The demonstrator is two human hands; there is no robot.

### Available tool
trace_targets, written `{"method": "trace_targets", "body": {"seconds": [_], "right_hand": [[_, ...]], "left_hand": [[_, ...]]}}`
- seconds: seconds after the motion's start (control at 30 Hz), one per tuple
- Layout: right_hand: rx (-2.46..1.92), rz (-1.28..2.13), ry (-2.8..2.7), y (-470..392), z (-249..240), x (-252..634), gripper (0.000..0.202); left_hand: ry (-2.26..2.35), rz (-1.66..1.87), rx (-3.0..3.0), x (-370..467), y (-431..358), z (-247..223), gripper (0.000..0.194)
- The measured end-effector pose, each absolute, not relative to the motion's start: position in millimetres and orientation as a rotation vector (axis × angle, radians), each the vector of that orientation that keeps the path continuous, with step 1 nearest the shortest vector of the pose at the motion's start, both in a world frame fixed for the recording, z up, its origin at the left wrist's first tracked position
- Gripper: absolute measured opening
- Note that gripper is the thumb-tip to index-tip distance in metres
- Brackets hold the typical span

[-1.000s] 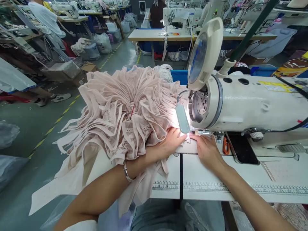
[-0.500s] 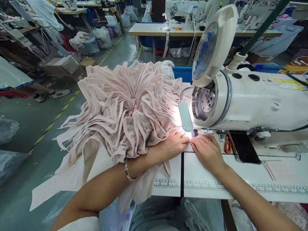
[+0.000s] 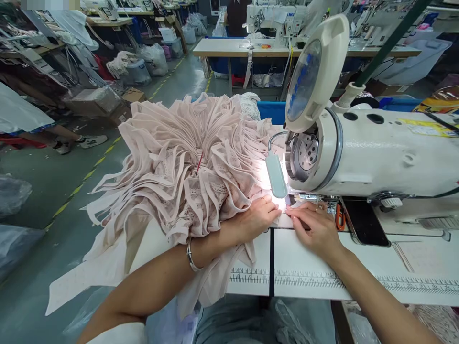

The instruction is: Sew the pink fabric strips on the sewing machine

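My two forearms reach over the white desk [image 3: 311, 267] with its printed ruler strip. My left hand [image 3: 256, 219], a silver bracelet at its wrist, lies flat with fingers pressed on a pale pink fabric piece [image 3: 283, 220]. My right hand [image 3: 317, 229] pinches the same piece's edge, fingers nearly closed. Both meet under the lit needle area of the sewing machine [image 3: 376, 153]. Left of it rises a heap of pink fabric [image 3: 179, 162].
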State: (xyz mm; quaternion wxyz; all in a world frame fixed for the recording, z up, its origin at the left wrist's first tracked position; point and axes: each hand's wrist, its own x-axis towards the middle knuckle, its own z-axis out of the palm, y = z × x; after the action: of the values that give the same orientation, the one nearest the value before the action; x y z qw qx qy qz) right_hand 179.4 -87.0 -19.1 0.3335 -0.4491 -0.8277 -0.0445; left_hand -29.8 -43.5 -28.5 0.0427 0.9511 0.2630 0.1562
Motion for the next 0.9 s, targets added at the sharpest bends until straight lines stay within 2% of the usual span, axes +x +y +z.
{"method": "trace_targets", "body": {"seconds": [0.17,0.33,0.57,0.9], "right_hand": [[-1.107,-0.145,-2.261,-87.4,-18.1,179.9,0.029],[-1.294,0.007,-2.233,-86.8,-22.7,184.7,0.035],[-1.298,0.039,-2.24,-87.1,-32.6,186.4,0.036],[-1.312,0.03,-2.295,-86.2,-35.9,186.8,0.036]], "left_hand": [[0.77,0.461,2.904,-28.2,-42.9,-29.4,0.025],[0.894,0.554,2.849,-32.5,-45.8,-23.5,0.025],[0.877,0.437,2.797,-34.7,-48.3,-14.7,0.025],[0.855,0.492,2.753,-33.9,-43.7,-17.9,0.028]]}}
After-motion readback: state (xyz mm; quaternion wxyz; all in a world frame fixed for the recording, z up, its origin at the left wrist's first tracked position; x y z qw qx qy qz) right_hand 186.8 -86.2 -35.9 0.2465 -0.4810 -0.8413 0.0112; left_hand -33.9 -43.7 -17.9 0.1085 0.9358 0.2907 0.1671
